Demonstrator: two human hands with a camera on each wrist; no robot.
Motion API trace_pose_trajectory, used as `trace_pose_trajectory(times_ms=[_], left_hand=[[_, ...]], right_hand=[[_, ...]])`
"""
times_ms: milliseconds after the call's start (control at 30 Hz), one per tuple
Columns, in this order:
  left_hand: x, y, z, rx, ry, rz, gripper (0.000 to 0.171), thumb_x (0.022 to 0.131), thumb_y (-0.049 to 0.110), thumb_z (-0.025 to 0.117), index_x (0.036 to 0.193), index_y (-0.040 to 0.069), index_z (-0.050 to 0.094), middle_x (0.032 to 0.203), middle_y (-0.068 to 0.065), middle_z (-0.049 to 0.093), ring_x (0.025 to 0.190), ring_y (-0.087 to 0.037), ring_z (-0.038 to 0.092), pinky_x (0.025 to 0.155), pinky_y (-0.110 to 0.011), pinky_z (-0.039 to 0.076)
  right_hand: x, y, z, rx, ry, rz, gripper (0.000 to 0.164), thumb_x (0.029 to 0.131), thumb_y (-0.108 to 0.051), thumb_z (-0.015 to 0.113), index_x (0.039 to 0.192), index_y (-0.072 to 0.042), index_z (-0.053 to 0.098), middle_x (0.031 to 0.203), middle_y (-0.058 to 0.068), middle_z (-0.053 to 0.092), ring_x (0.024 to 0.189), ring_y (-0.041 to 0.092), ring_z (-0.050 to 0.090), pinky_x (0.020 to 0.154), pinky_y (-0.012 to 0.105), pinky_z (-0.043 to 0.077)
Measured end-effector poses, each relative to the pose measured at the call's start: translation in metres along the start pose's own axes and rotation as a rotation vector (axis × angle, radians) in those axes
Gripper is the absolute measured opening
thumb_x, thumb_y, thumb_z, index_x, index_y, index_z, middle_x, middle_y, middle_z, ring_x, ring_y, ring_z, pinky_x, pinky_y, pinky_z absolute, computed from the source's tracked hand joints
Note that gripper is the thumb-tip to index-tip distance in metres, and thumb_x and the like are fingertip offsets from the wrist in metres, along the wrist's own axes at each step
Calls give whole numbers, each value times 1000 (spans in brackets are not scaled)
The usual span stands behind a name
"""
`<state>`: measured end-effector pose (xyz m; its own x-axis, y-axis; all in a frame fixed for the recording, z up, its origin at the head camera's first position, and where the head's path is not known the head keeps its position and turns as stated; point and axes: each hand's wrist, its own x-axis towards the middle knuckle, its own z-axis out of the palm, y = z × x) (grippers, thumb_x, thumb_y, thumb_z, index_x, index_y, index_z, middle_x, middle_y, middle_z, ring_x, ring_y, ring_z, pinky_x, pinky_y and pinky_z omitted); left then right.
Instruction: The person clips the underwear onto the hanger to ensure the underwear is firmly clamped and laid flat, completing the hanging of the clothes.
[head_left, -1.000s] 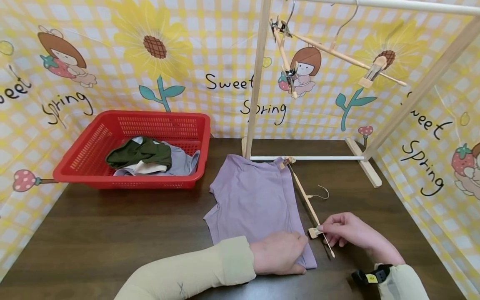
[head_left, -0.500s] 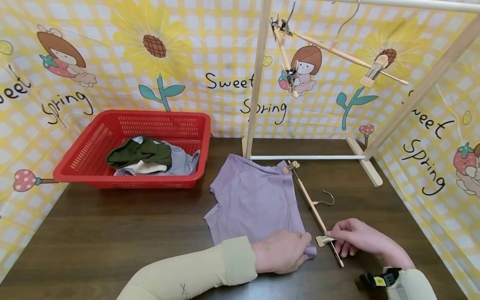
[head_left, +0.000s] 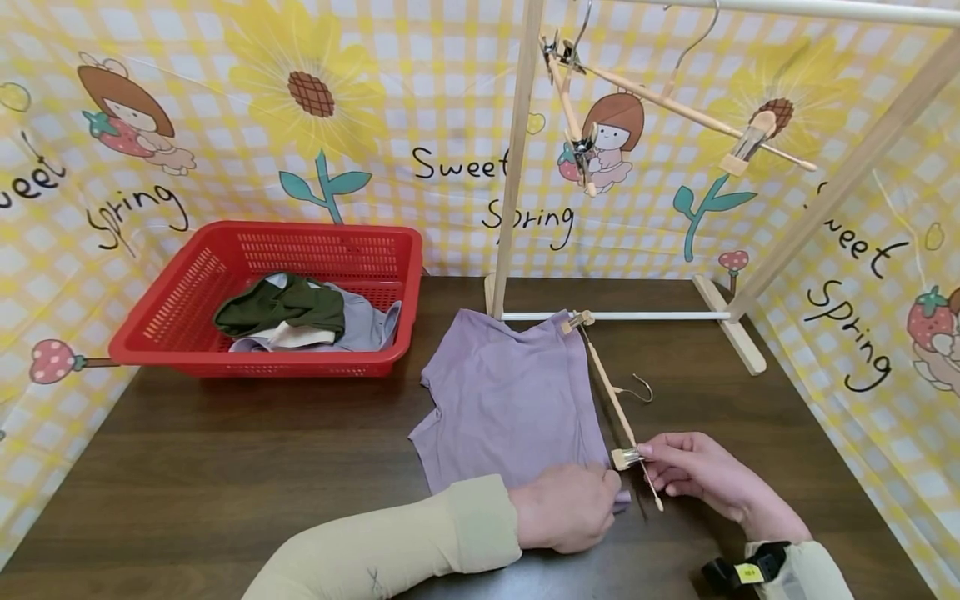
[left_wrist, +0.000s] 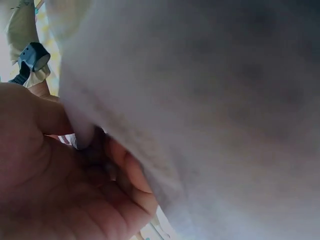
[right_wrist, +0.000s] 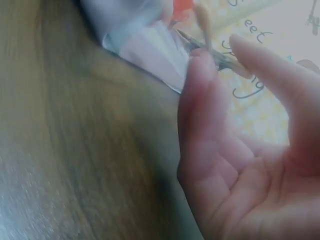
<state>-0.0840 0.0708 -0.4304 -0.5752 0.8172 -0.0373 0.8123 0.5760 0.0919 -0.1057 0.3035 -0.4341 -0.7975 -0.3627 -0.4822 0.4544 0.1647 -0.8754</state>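
Lavender shorts [head_left: 510, 400] lie on the table with the waistband toward the right. My left hand [head_left: 566, 507] pinches the near end of that waistband; in the left wrist view the pale cloth [left_wrist: 215, 115] covers much of the picture. Beside the waistband lies a wooden clip hanger [head_left: 609, 392], its hook pointing right. Its far clip [head_left: 576, 322] grips the far corner of the waistband. My right hand [head_left: 701, 471] pinches the near clip [head_left: 626, 457] between thumb and fingers, close to the shorts' edge. Whether that clip's jaws are apart cannot be made out.
At the left stands a red basket [head_left: 262, 358] holding dark green, white and grey-lavender clothes [head_left: 281, 308]. A wooden rack [head_left: 512, 167] with a white lower bar [head_left: 615, 316] rises behind the shorts. Two clip hangers [head_left: 660, 102] hang from its top rail.
The hanger and my right hand moved right and nearer, then back left toward the shorts. The waistband's near end has bunched up under my left hand, which stays at the same corner.
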Motion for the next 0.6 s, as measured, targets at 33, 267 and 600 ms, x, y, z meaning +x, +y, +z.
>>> trace_pose_trajectory(times_ms=[33, 267, 600], left_hand=[[0, 1, 0, -13, 5, -9, 25, 93, 38, 53, 93, 13, 52, 76, 5, 48, 61, -8, 50, 49, -22, 43], [2, 3, 2, 79, 19, -13, 30, 91, 45, 55, 93, 15, 54, 76, 6, 47, 60, -7, 52, 46, -22, 43], [6, -4, -1, -42, -5, 0, 11, 92, 29, 57, 93, 18, 60, 76, 7, 52, 64, -6, 53, 53, -20, 46]], right_hand=[[-1, 0, 1, 4, -1, 6, 24, 93, -25, 59, 99, -2, 65, 78, 6, 65, 66, 11, 61, 56, 22, 49], [-1, 2, 4, -69, -55, 22, 32, 94, -27, 57, 103, 4, 62, 75, 8, 66, 61, 11, 62, 52, 21, 48], [0, 2, 9, -180, -101, 36, 38, 94, -32, 57, 90, 5, 61, 66, 8, 62, 49, 10, 54, 46, 24, 47]])
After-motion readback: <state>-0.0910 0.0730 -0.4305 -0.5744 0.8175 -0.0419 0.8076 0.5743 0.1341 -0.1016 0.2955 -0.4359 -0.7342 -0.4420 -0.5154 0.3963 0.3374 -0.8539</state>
